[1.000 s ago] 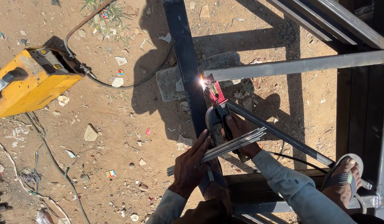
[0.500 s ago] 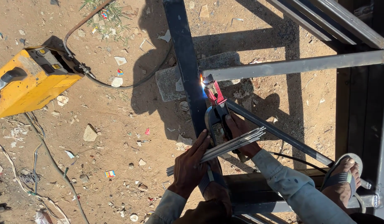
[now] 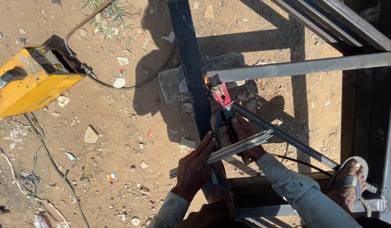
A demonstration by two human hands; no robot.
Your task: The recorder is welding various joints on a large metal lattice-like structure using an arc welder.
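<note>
Right hand [image 3: 246, 137]: grip clenched on the red-and-black electrode holder [image 3: 223, 112], whose tip meets the joint where the horizontal steel bar [image 3: 301, 66] butts against the dark upright post [image 3: 189, 63]. A small orange glow [image 3: 206, 79] shows at that contact point. Left hand [image 3: 193, 169]: grip closed around a bundle of spare welding rods [image 3: 237, 147], fingers extended and resting against the lower part of the post. The bundle runs across between both hands and lies just beside the holder's handle.

Judged step: the bar-to-post joint is being welded, with the arc at the joint's left end. The next move calls for holding the tip steady at the seam and keeping the spare rods apart from the live tip.

Surroundings: a flat stone block [image 3: 170, 82] lies under the joint on the sandy ground. A yellow welding machine [image 3: 31, 82] stands well apart at upper left, its cable [image 3: 119, 86] trailing toward the work. A sandalled foot [image 3: 347, 185] rests on the lower frame members [image 3: 263, 190].
</note>
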